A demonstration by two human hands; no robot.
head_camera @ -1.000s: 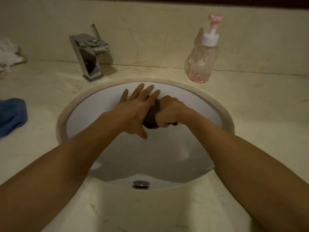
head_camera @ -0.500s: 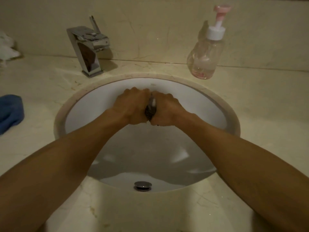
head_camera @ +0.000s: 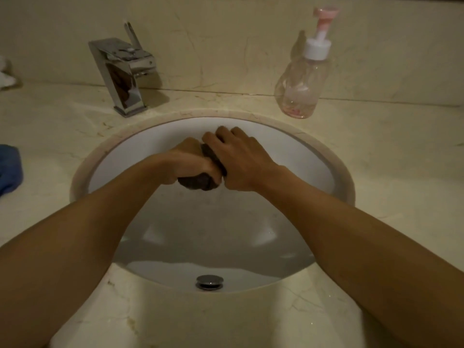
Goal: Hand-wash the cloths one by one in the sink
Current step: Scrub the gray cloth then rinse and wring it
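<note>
A small dark cloth [head_camera: 198, 183], bunched into a wad, is held above the white oval sink [head_camera: 324, 172]. My left hand [head_camera: 190, 159] grips its near end with curled fingers. My right hand [head_camera: 241, 159] lies over the cloth's far part, fingers curled round it and reaching past the left hand. Most of the cloth is hidden between the two hands. A blue cloth [head_camera: 8, 169] lies on the counter at the left edge, and a white cloth [head_camera: 6, 76] is just visible at the far left.
A chrome faucet [head_camera: 123, 74] stands behind the sink at the left. A clear pump bottle [head_camera: 302, 84] with pink liquid stands at the back right. The drain plug [head_camera: 209, 282] sits at the sink's near side. Beige marble counter [head_camera: 401, 159] surrounds the basin.
A second ago my left hand was open against the cloth; it then curled round it. Since then my right hand has slid forward over the left, and the wad now shows below them.
</note>
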